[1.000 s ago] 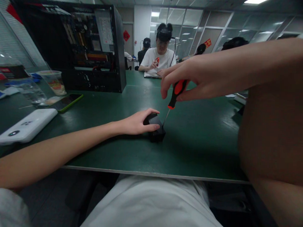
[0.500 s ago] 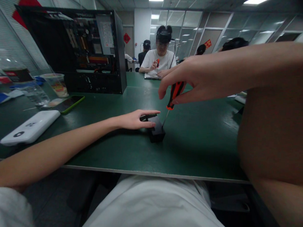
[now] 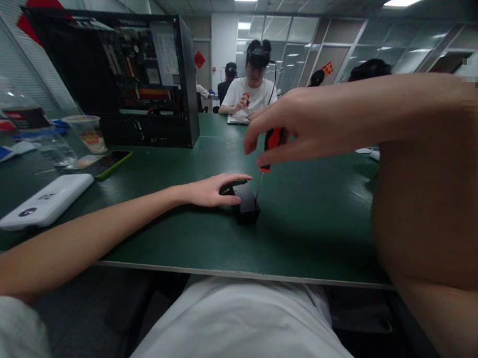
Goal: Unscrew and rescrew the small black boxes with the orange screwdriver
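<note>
A small black box-shaped device (image 3: 249, 209) rests on the green table in front of me. My left hand (image 3: 213, 191) grips its left end, thumb on the near side and a finger stretched along the far side; a dark raised part shows between them. My right hand (image 3: 282, 125) is closed round the red-and-black handle of a screwdriver (image 3: 267, 167) from above. The slanted metal shaft runs down to the box's right side. Its tip meets the box there, but the exact spot is too small to make out.
An open computer case (image 3: 193, 88) stands at the back left. Left of me are a white power bank (image 3: 50, 198), a green-edged phone (image 3: 113, 165), a plastic cup (image 3: 86, 132) and a bottle (image 3: 24, 114). Across the table (image 3: 319, 239) sits a person (image 3: 248, 93) holding a screwdriver.
My right hand has shifted slightly left and its fingers have turned on the handle, so the screwdriver stands more upright. My left thumb has slid back slightly on the box.
</note>
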The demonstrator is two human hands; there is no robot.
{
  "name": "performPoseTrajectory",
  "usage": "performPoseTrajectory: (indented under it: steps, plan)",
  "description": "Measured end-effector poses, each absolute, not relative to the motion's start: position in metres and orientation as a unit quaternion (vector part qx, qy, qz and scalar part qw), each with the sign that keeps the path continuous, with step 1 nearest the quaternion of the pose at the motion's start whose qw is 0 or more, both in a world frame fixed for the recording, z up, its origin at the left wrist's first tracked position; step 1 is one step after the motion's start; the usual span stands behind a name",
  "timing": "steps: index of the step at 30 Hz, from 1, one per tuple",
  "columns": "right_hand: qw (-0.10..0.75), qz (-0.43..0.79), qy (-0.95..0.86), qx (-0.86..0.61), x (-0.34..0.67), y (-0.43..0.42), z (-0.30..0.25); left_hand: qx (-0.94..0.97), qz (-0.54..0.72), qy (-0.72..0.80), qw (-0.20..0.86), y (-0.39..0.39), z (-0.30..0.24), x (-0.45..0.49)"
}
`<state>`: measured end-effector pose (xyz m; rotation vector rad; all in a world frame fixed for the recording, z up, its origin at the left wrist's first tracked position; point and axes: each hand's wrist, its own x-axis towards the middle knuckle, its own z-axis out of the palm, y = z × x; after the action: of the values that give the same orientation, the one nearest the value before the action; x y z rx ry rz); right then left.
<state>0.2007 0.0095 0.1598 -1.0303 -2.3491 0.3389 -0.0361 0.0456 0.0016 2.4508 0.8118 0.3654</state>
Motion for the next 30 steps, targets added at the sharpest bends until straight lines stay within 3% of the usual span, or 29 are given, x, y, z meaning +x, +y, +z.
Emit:
performPoseTrajectory:
  steps: [3, 4, 12, 25, 30]
  plan:
    - [0.068, 0.052, -0.939, -0.332, 0.197, 0.010, 0.161, 0.909, 0.139, 0.293, 0.261, 0.045, 0.001, -0.036]
    - [0.057, 0.036, -0.946, -0.317, 0.196, 0.010, 0.161, 0.910, 0.140, 0.293, 0.259, 0.045, 0.001, -0.036]
    - [0.065, 0.075, -0.948, -0.302, 0.200, 0.009, 0.162, 0.912, 0.137, 0.297, 0.247, 0.045, -0.001, -0.036]
    - [0.053, -0.054, -0.960, -0.269, 0.197, -0.003, 0.168, 0.908, 0.126, 0.298, 0.266, 0.040, 0.004, -0.033]
    - [0.057, -0.040, -0.956, -0.286, 0.196, 0.006, 0.165, 0.906, 0.125, 0.302, 0.270, 0.040, 0.004, -0.034]
